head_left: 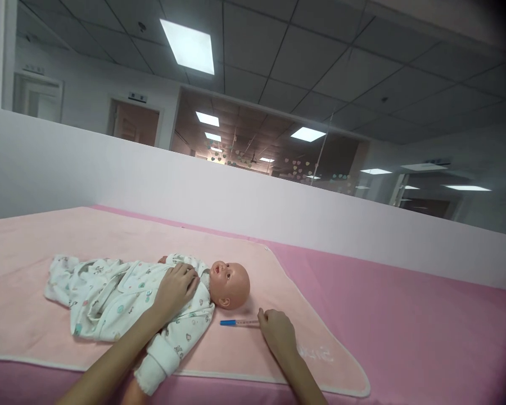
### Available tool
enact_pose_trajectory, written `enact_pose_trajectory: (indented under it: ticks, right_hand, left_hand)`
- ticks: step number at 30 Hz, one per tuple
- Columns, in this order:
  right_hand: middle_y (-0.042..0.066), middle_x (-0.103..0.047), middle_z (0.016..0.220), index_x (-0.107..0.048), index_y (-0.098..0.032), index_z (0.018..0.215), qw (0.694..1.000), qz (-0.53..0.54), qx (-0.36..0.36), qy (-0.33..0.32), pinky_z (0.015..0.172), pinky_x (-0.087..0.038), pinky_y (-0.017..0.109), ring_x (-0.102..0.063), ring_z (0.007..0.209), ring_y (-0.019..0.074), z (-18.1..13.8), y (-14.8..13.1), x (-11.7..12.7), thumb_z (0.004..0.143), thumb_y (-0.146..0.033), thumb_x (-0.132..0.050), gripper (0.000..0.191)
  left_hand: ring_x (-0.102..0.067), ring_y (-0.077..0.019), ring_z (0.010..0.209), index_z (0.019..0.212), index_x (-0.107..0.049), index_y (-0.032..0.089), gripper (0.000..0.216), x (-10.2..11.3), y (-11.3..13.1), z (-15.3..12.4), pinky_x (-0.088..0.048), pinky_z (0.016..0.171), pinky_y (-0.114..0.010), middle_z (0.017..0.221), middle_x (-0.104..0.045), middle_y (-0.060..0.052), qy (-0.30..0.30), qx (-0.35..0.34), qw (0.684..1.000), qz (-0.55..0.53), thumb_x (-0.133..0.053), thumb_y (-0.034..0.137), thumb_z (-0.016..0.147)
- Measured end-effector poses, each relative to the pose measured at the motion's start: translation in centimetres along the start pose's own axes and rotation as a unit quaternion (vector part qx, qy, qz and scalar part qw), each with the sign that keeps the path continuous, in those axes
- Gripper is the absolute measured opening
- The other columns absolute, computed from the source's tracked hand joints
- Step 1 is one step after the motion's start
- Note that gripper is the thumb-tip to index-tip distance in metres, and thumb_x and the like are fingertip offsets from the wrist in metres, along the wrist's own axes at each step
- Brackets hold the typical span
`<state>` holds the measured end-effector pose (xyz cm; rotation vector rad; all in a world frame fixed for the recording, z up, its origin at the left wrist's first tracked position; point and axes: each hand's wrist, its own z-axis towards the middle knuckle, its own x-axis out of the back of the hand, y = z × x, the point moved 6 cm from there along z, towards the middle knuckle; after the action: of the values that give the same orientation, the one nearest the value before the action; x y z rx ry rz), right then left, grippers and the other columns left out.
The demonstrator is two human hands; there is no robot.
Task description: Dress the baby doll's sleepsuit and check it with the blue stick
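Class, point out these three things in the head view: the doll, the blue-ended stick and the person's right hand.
Doll [135, 286]: head view, on the front of its printed outfit.
Blue-ended stick [240, 323]: head view, on its pale shaft beside the blue end.
Right hand [278, 332]: head view, on its back.

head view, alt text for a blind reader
A person's left hand lies on the chest of a bald plastic baby doll in white patterned clothes on a pale pink mat; the right hand touches a slim, pale, blue-ended stick.
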<state>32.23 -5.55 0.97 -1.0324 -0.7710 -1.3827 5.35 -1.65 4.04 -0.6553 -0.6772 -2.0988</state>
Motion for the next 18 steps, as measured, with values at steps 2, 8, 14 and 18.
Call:
enact_pose_trajectory:
  ticks: [2,8,14,18]
  right_hand:
    - [0.015,-0.066,0.07,-0.065,-0.013,0.067,0.998,-0.057,-0.001,0.01,0.057,-0.039,0.026,-0.063,0.069,0.0215,0.0,0.0,0.1,0.087,-0.027,-0.039,0.036]
    - [0.01,-0.062,0.062,-0.064,-0.014,0.065,0.987,0.027,0.067,0.14,0.055,-0.038,0.023,-0.059,0.059,0.0154,0.3,-4.1,1.5,0.088,-0.023,-0.036,0.037]
    - [0.006,-0.059,0.066,-0.059,-0.016,0.071,0.89,0.244,0.262,0.283,0.062,-0.041,0.025,-0.053,0.063,0.0146,0.4,-16.1,2.5,0.085,-0.019,-0.04,0.024]
    - [0.006,-0.06,0.081,-0.058,-0.016,0.085,0.858,0.371,0.256,0.244,0.071,-0.044,0.028,-0.055,0.077,0.0162,2.0,-20.2,0.8,0.079,-0.01,-0.037,0.022]
  left_hand:
    - [-0.053,-0.025,0.09,0.084,-0.061,0.02,0.025,-0.1,0.3,-0.5,-0.035,0.079,-0.038,0.092,-0.064,-0.009,0.018,-0.03,0.999,0.005,-0.039,0.029,0.087]
    - [-0.054,-0.0226,0.088,0.087,-0.058,0.019,0.022,0.0,0.3,-1.2,-0.034,0.081,-0.037,0.092,-0.064,-0.008,0.04,-0.064,0.997,-0.01,-0.038,0.027,0.089]
    - [-0.055,-0.0222,0.085,0.09,-0.055,0.018,0.018,-0.5,-0.5,-1.6,-0.039,0.079,-0.038,0.088,-0.063,-0.007,0.091,-0.058,0.994,-0.018,-0.038,0.022,0.088]
    - [-0.056,-0.0247,0.087,0.098,-0.055,0.017,0.023,-0.7,-1.2,-2.0,-0.041,0.079,-0.04,0.091,-0.063,-0.01,0.116,-0.048,0.992,-0.016,-0.04,0.016,0.081]
